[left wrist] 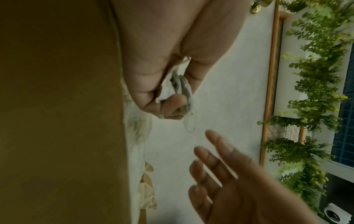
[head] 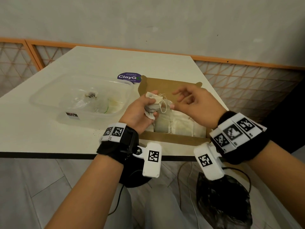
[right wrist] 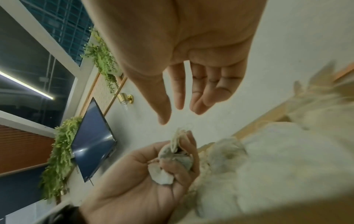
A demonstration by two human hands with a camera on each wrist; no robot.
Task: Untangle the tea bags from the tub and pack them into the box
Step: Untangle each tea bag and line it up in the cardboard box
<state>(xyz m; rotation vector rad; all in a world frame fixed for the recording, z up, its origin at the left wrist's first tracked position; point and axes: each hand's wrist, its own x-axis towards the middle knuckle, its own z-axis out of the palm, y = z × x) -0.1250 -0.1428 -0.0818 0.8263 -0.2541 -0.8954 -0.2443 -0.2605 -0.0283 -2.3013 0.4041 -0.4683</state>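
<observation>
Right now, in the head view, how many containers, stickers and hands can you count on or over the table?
Containers: 2, the clear tub and the cardboard box
Stickers: 1, the purple sticker
Hands: 2, the left hand and the right hand
Total: 5

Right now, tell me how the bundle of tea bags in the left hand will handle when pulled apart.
The tea bags look limp and crumpled in the left hand, so probably floppy and light. The looped strings would likely snag. The thin paper may tear if the open right hand yanks.
</observation>
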